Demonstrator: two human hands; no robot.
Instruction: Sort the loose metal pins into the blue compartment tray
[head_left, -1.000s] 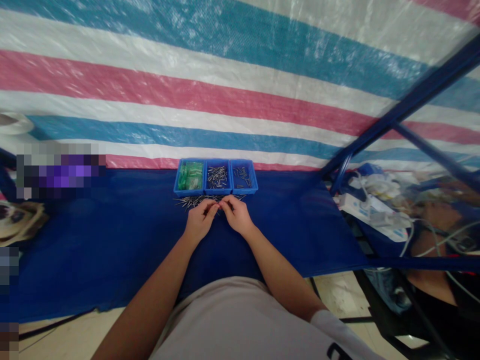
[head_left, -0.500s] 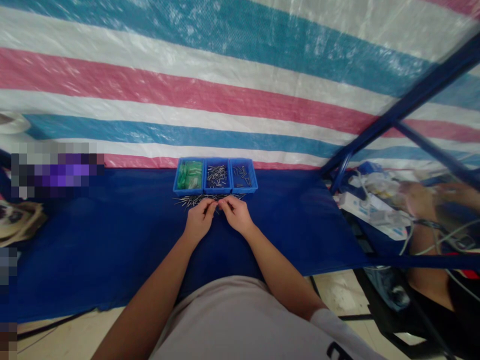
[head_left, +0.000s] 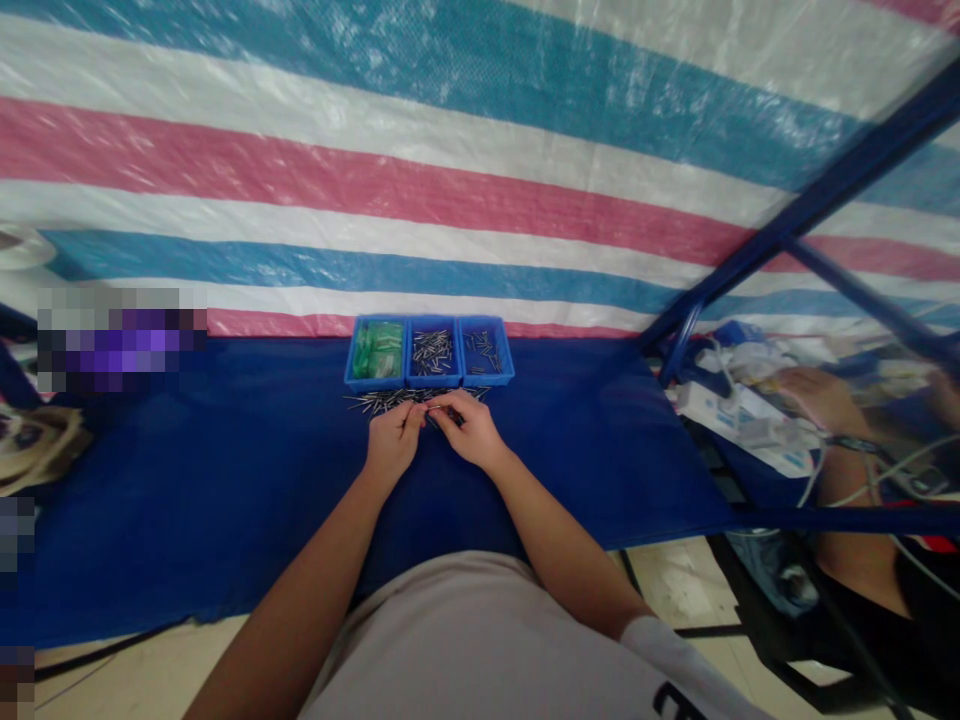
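My left hand (head_left: 393, 440) and my right hand (head_left: 472, 432) meet at the fingertips over the blue surface (head_left: 285, 470). Both are closed in a pinch around a small thin rod-like piece (head_left: 434, 407), mostly hidden by the fingers. Just beyond them lies a loose pile of thin dark and silvery metal rods (head_left: 381, 402), partly covered by my hands. Behind the pile stands a blue three-part tray (head_left: 433, 381). Its left compartment contains green and clear packets (head_left: 379, 350), the middle one many short metal rods (head_left: 433, 350), and the right one a sparser scatter of metal rods (head_left: 486, 352).
A striped plastic sheet (head_left: 450, 200) hangs behind the surface. Blue metal posts (head_left: 720, 265) rise at the right. Beyond them another person's arm (head_left: 844, 470) reaches over cables and a white box (head_left: 739, 430). A brown bag-like object (head_left: 45, 445) sits far left.
My fingertips have shifted slightly left, and the right fingers have opened out a little around the thin piece, so more of it shows. The other person's hand at the right has moved.
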